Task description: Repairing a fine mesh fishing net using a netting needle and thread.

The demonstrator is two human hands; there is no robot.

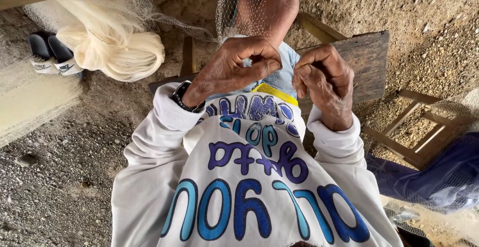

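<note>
Left hand (239, 65) and right hand (324, 77), fingers pinched shut on fine translucent mesh fishing net (244, 7), work a knot; tightening will demand steady, even tension.

Left hand (239, 67): fingers curled, pinched closed on fine net mesh (244, 7) draped over a raised knee. Right hand (324, 77): closed likewise, just beside the left. Wristwatch (182, 97) worn on the left wrist. Pale twine bundle (119, 47) hung at upper left. Wooden bench (366, 62) set on gravel ground (55, 177). Black sandals (50, 55) seen nearby.
</note>
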